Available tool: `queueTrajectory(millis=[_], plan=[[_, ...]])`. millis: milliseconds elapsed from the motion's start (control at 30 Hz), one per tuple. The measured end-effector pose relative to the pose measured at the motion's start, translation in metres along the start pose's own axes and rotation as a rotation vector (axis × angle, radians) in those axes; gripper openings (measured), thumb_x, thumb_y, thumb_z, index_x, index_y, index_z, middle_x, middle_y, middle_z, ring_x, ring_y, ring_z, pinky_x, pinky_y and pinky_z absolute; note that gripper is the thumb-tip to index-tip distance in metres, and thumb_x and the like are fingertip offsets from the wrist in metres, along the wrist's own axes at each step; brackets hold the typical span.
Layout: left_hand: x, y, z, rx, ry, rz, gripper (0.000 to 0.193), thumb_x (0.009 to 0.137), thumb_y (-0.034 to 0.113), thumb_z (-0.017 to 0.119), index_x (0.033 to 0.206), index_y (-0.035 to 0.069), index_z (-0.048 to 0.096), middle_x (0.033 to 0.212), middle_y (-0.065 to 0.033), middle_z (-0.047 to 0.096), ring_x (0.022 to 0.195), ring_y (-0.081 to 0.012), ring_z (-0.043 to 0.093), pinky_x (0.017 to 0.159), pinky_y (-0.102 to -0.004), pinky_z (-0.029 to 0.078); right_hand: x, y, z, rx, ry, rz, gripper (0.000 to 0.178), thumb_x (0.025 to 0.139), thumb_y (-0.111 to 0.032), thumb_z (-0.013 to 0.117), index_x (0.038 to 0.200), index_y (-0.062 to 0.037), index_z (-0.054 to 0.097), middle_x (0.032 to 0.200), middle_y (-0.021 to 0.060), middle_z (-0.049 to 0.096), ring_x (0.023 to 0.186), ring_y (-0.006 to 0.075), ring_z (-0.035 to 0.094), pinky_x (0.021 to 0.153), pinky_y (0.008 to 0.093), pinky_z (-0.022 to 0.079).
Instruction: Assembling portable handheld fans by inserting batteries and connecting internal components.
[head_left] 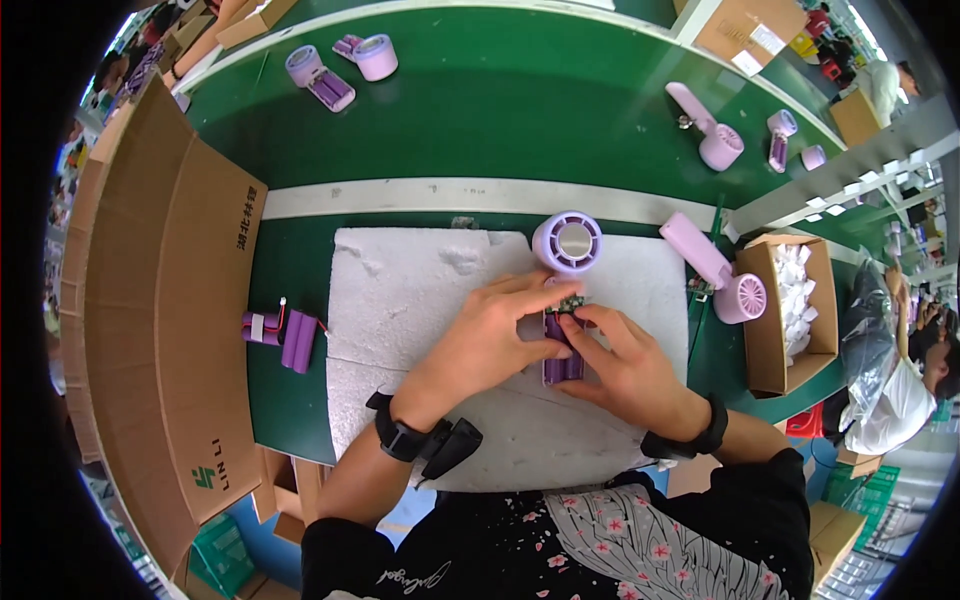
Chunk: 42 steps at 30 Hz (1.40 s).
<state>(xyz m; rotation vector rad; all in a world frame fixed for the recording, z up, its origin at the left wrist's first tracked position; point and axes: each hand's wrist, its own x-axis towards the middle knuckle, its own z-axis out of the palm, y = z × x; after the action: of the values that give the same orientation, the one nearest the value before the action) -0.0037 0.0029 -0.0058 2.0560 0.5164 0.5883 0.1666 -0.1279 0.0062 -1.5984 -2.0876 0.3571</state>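
Observation:
A lilac handheld fan [567, 243] lies on a white foam pad [420, 300], its round head pointing away from me. Its handle is open, and purple battery cells [562, 370] show inside. A small green circuit board [570, 303] sits at the upper end of the handle, below the head. My left hand [485, 340] grips the handle from the left, index finger by the board and thumb across the cells. From the right, my right hand [635, 365] holds the handle, its fingertips at the board and along the cells. Fingers partly hide the handle and the board's wiring.
Purple battery packs [297, 341] lie left of the pad, beside a tall cardboard box [200, 300]. To the right are another fan [740, 297] and a carton of small white pieces [795, 300]. Across a white rail [400, 197], several fan parts lie on green.

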Motion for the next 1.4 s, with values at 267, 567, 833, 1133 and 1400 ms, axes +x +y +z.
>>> queueTrajectory(millis=[267,567,833,1133,1400], plan=[[0.006,-0.020,-0.007,0.230,0.360,-0.071,0.062,0.076,0.012,0.081,0.134,0.010,0.059,0.125,-0.0164,0.064,0.112,-0.0346,0.059,0.097,-0.0415,0.049,0.136,0.140,-0.055,-0.575,0.333,0.400,0.058,0.079,-0.029,0.078,0.121,0.0041,0.055,0.118,0.0272,0.057,0.105,0.0435,0.059,0.084,0.0491,0.052],[0.015,-0.020,0.014,0.192,0.361,-0.036,0.043,0.080,0.010,0.075,0.122,0.007,0.065,0.120,-0.0178,0.064,0.112,-0.0376,0.057,0.098,-0.0427,0.048,0.065,0.390,-0.141,-0.681,0.033,1.020,0.074,0.066,-0.033,0.081,0.123,0.0064,0.055,0.117,0.0321,0.063,0.110,0.0464,0.062,0.094,0.0484,0.052],[0.003,-0.019,-0.022,0.387,0.660,-0.069,0.037,0.080,0.011,0.072,0.116,0.007,0.068,0.124,-0.0193,0.059,0.111,-0.0382,0.056,0.095,-0.0447,0.048,0.130,0.119,-0.152,-0.347,0.696,0.280,0.064,0.079,-0.016,0.072,0.135,0.0009,0.047,0.102,0.0177,0.068,0.089,0.0284,0.067,0.081,0.0385,0.052],[-0.098,-0.013,-0.133,0.947,0.592,-0.622,0.040,0.082,0.013,0.073,0.121,0.008,0.068,0.116,-0.0146,0.067,0.108,-0.0340,0.060,0.096,-0.0426,0.046,0.089,0.047,-0.113,0.434,0.093,0.271,0.041,0.082,-0.019,0.068,0.117,0.0029,0.064,0.104,0.0088,0.070,0.089,0.0145,0.065,0.079,0.0290,0.052],[-0.113,-0.008,-0.144,0.644,0.657,-0.698,0.019,0.086,0.010,0.070,0.102,0.001,0.075,0.085,-0.0139,0.074,0.077,-0.0222,0.070,0.074,-0.0318,0.054,0.076,0.026,-0.014,-0.047,0.086,0.264,0.057,0.078,-0.029,0.079,0.124,-0.0004,0.060,0.113,0.0196,0.065,0.092,0.0310,0.065,0.082,0.0338,0.052]])
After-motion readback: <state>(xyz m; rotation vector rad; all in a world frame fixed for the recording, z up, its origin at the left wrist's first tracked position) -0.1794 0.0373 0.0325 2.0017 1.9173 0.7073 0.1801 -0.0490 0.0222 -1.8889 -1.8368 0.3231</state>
